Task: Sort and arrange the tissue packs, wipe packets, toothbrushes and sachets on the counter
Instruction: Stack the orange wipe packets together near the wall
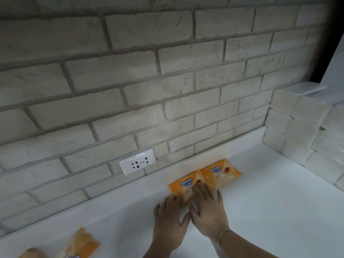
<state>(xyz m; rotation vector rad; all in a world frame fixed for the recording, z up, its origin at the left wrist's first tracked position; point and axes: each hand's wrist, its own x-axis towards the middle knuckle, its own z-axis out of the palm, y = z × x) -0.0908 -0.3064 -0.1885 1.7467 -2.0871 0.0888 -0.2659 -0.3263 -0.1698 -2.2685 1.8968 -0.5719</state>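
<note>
Left hand [167, 220] and right hand [209, 213] press flat, grip apart, on a glossy orange wipe packet [183, 184] just beside its twin [220, 173] on the smooth white counter [270, 211]; the blurred near-left pack [80, 244] is perhaps another.

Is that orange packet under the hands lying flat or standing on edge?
Lying flat: the Tender Love wipe packet sits label up on the counter, left hand and right hand resting on it.
</note>
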